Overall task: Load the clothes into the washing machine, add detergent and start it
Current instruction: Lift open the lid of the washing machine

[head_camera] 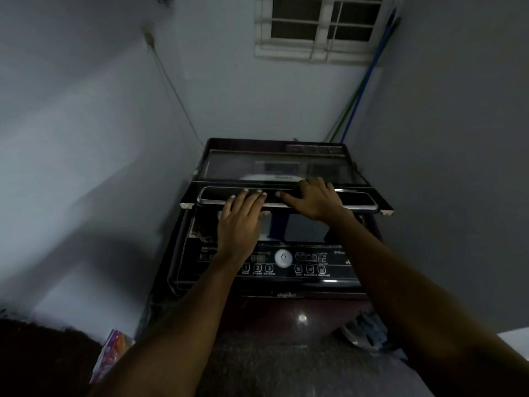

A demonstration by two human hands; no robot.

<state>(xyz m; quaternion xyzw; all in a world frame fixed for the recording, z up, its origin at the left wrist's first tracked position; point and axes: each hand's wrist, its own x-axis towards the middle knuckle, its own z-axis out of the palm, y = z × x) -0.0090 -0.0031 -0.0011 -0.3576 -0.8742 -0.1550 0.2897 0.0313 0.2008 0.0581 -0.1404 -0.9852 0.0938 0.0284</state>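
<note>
At the centre of the frame, wedged into a corner of grey walls, stands the top-loading washing machine [286, 308], dark maroon with a black control panel [337, 265] along its near edge. Its lid [357, 199] is partly raised, and the glass rear section slopes up behind the black front bar. The left grip [240, 222] lies on that bar left of centre, fingers straight across the top and the thumb tucked beneath the edge, so the bar is pinched between them. The right grip [313, 197] sits just beside it, fingers bent over the bar's far side and the thumb stretched leftward along the top.

Beneath the lid the tub opening is dim (what lies in it cannot be told). A white round badge [283, 257] marks the middle of the panel.

A white-framed window [317, 27] is at the upper right, with blue and green poles [360, 90] leaning in the corner below it. A colourful packet [113, 353] lies at lower left, and a bluish cloth [369, 330] at lower right.
</note>
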